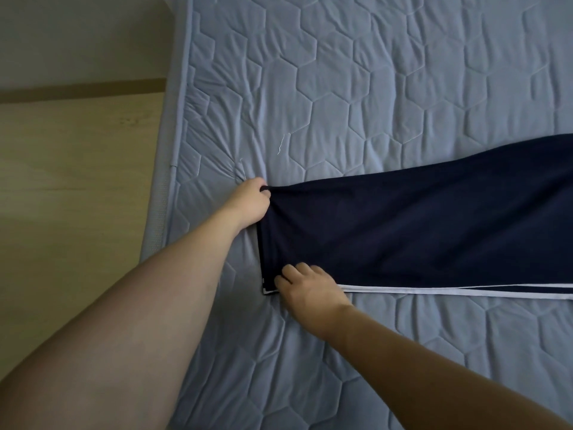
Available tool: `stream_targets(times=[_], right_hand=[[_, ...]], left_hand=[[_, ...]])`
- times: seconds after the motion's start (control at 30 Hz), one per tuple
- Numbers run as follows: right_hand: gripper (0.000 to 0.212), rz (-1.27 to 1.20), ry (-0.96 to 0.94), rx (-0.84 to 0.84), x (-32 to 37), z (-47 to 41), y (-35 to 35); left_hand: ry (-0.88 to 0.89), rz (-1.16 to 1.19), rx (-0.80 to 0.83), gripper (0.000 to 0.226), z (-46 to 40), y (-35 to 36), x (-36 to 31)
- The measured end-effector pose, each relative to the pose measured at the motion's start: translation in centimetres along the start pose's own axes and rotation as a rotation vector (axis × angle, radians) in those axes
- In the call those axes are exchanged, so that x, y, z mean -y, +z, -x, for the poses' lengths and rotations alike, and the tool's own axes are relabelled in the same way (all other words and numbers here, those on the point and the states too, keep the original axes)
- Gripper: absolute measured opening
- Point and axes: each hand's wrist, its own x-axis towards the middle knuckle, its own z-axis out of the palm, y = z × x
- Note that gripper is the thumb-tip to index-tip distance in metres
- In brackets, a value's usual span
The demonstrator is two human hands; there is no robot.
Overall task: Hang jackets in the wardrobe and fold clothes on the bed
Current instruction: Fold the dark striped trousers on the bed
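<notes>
- Lying flat on a bed (pixel 356 72) with a pale blue quilted cover of hexagon stitching, a dark navy garment (pixel 403 225) stretches from mid-frame to the right edge, where it is cut off.
- A white stripe (pixel 465 288) runs along its near edge.
- The left hand (pixel 251 204) grips the garment's far left corner; its fingers curl round the cloth and are mostly hidden behind the hand.
- The right hand (pixel 307 288) pinches the near left corner, fingers bent on the fabric.
- What kind of garment it is cannot be told.
- Wooden floor (pixel 77 181) shows at left.
</notes>
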Motion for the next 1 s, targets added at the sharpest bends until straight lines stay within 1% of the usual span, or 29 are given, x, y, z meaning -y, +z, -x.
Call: stream_targets(times=[0.07, 0.13, 0.2, 0.27, 0.3, 0.37, 0.4, 0.47, 0.53, 0.6, 0.67, 0.73, 0.77, 0.8, 0.83, 0.9, 0.93, 1.0], right_hand=[[0.052, 0.077, 0.086, -0.006, 0.9, -0.1, 1.0], [0.058, 0.074, 0.204, 0.004, 2.0, -0.7, 1.6], [0.054, 0.034, 0.269, 0.022, 2.4, -1.9, 1.5], [0.042, -0.013, 0.292, 0.011, 2.3, -2.6, 0.7], [0.034, -0.057, 0.315, -0.016, 2.0, -2.6, 0.2], [0.022, -0.241, 0.403, -0.092, 1.1, -1.7, -0.9], [0.016, -0.382, 0.464, -0.121, 0.5, -0.9, -1.6], [0.015, -0.741, 0.611, -0.176, -1.2, 1.2, -3.3], [0.015, -1.097, 0.745, -0.251, -3.3, 3.6, -5.4], [0.018, -1.344, 0.838, -0.293, -5.9, 6.0, -7.3], [0.021, -1.543, 0.881, -0.271, -8.6, 8.6, -8.9], [0.026, -1.692, 0.909, -0.226, -11.2, 11.7, -10.1], [0.030, -1.771, 0.923, -0.217, -12.5, 13.5, -10.6], [0.034, -1.854, 0.937, -0.229, -13.9, 15.4, -11.0], [0.036, -1.935, 0.951, -0.264, -15.5, 17.5, -11.3], [0.031, -2.051, 0.986, -0.371, -19.4, 22.1, -11.8], [0.026, -2.083, 1.007, -0.429, -21.5, 24.6, -12.1], [0.022, -2.102, 1.068, -0.549, -26.1, 29.6, -12.3]], left_hand=[[0.003, 0.049, -0.015, 0.020, -0.1, -0.1, 0.2], [-0.033, 0.154, -0.001, 0.025, -0.1, -0.2, 0.1], [-0.096, 0.268, 0.034, 0.022, -0.1, -0.4, -0.1], [-0.122, 0.327, 0.089, 0.016, 0.4, -0.7, -0.5], [-0.112, 0.347, 0.109, 0.017, 0.8, -0.9, -0.8], [-0.059, 0.341, 0.110, 0.027, 1.6, -1.6, -1.8], [-0.036, 0.314, 0.103, 0.032, 1.9, -2.0, -2.7], [-0.012, 0.249, 0.119, 0.038, 2.5, -2.9, -5.5], [0.012, 0.147, 0.155, 0.038, 3.0, -3.3, -9.0], [0.021, 0.021, 0.169, 0.039, 3.5, -3.0, -13.4], [0.011, -0.057, 0.184, 0.033, 4.3, -1.7, -18.8], [0.009, -0.095, 0.237, 0.020, 5.5, 0.3, -24.9], [0.022, -0.088, 0.274, 0.016, 6.1, 1.4, -28.0], [0.049, -0.068, 0.308, 0.017, 6.7, 2.7, -30.9], [0.091, -0.054, 0.337, 0.023, 7.3, 4.1, -33.7], [0.201, -0.106, 0.374, 0.032, 8.1, 7.3, -39.1], [0.252, -0.154, 0.380, 0.030, 8.5, 9.2, -41.9], [0.332, -0.207, 0.380, 0.016, 8.8, 13.5, -47.4]])
